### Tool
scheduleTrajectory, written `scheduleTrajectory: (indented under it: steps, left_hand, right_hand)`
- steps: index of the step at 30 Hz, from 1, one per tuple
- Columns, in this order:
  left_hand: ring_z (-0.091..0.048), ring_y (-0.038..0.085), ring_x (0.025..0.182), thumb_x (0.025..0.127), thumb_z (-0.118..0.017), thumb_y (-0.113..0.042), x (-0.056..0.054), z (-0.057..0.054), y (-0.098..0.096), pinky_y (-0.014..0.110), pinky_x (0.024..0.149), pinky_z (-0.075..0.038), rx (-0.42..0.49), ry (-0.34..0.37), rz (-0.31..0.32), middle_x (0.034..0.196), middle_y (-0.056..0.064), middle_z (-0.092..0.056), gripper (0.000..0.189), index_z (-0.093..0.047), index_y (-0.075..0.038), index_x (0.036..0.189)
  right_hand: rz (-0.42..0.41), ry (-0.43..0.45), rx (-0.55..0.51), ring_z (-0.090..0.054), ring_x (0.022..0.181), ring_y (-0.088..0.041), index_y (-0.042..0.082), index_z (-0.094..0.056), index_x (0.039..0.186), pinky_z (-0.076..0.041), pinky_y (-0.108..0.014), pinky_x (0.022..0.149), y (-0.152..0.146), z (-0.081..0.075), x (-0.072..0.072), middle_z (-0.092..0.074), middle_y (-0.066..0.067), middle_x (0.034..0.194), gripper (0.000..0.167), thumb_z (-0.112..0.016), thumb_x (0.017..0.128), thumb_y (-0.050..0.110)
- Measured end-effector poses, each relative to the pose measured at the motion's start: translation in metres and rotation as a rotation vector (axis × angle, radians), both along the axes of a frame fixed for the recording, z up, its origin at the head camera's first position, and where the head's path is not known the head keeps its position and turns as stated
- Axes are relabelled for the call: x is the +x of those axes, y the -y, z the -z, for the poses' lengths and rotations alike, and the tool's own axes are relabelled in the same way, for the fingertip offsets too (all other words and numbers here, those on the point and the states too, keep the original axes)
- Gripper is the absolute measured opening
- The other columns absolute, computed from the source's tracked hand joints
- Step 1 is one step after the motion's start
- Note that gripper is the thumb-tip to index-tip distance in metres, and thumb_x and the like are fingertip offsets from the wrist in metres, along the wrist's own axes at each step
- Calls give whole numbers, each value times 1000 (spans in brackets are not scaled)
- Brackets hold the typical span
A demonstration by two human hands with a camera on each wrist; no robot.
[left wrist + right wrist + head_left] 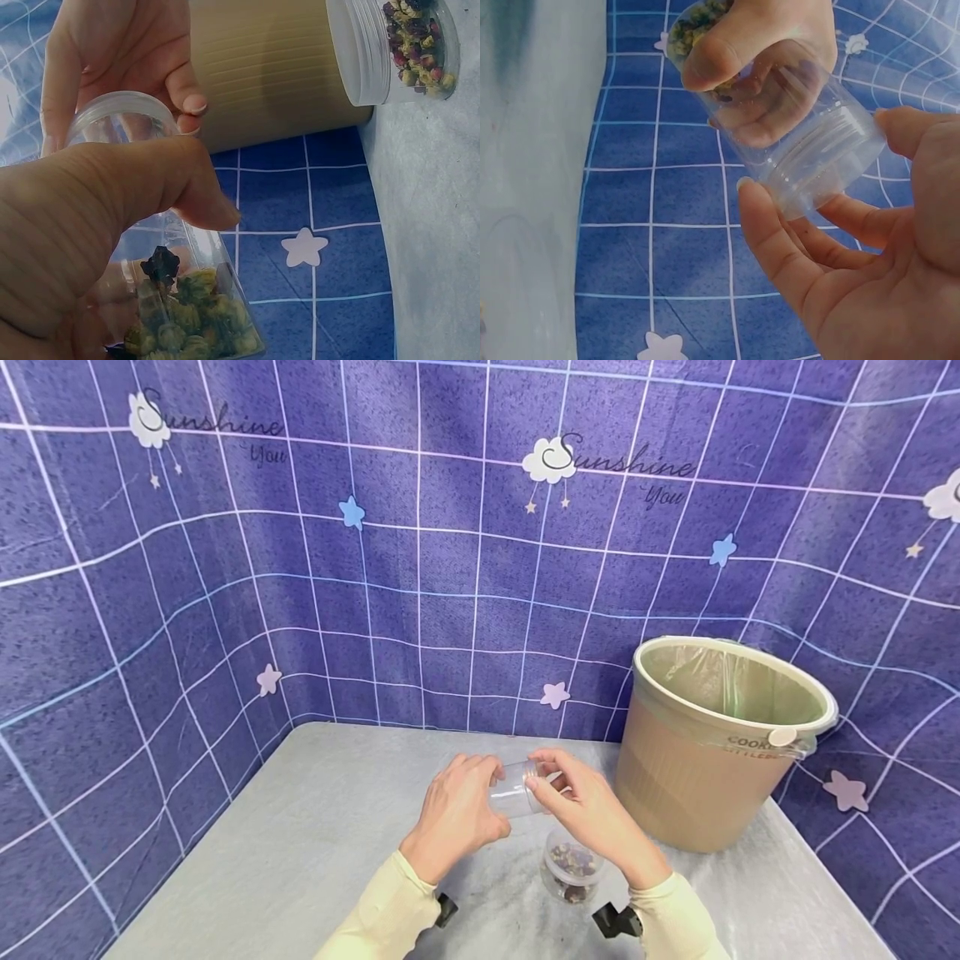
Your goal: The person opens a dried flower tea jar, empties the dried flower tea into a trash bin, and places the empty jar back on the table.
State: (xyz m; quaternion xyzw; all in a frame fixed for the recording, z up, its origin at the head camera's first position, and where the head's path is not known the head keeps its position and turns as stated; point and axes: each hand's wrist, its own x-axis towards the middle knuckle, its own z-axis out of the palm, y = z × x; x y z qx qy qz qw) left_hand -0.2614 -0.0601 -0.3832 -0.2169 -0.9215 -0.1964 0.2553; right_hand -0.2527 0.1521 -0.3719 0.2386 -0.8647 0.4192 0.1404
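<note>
Tilted above the table is a clear plastic jar, with yellowish dried flower buds and a dark piece gathered at its base. My left hand grips its body, thumb across the near side in the left wrist view. At the ribbed mouth end, my right hand holds the rim between thumb and fingers. Below the right hand a second jar stands on the table, with a translucent lid and mixed dark red and yellow dried buds inside.
A tan bin with a pale rim and a clear liner stands at the right, close to the second jar. The grey marbled table meets a blue-purple gridded cloth at the back and sides.
</note>
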Motion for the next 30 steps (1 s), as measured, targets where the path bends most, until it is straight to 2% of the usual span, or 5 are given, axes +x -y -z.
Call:
scheduleTrajectory:
  steps: [11,18,23,30]
  left_hand:
    - [-56,15,81,50,-84,-20,-1,1,0,33,67,-48,-5,8,8,86,-10,-65,50,-69,-19,98]
    - [-55,14,80,50,-85,-21,-1,0,0,33,67,-48,-4,10,5,86,-10,-66,51,-69,-19,97]
    - [-56,15,80,50,-85,-20,-1,1,0,33,67,-48,-7,11,2,87,-10,-66,50,-69,-20,98]
    - [-56,15,81,51,-85,-21,-1,1,0,34,68,-48,-13,14,0,88,-9,-67,50,-69,-20,98]
  right_hand:
    - [-68,47,-3,-71,94,-11,23,-59,139,-57,-28,79,-5,-3,2,-68,-7,127,43,-69,99,34]
    - [-129,80,-35,-72,92,-14,20,-58,141,-57,-28,77,-7,-4,1,-66,-9,129,45,-70,99,30]
    - [-157,67,-39,-72,92,-14,19,-57,142,-57,-28,76,-8,-4,2,-66,-8,130,46,-70,99,28]
    - [-166,30,-33,-72,99,-17,19,-57,142,-58,-29,81,-9,-3,1,-66,-4,130,47,-72,98,23]
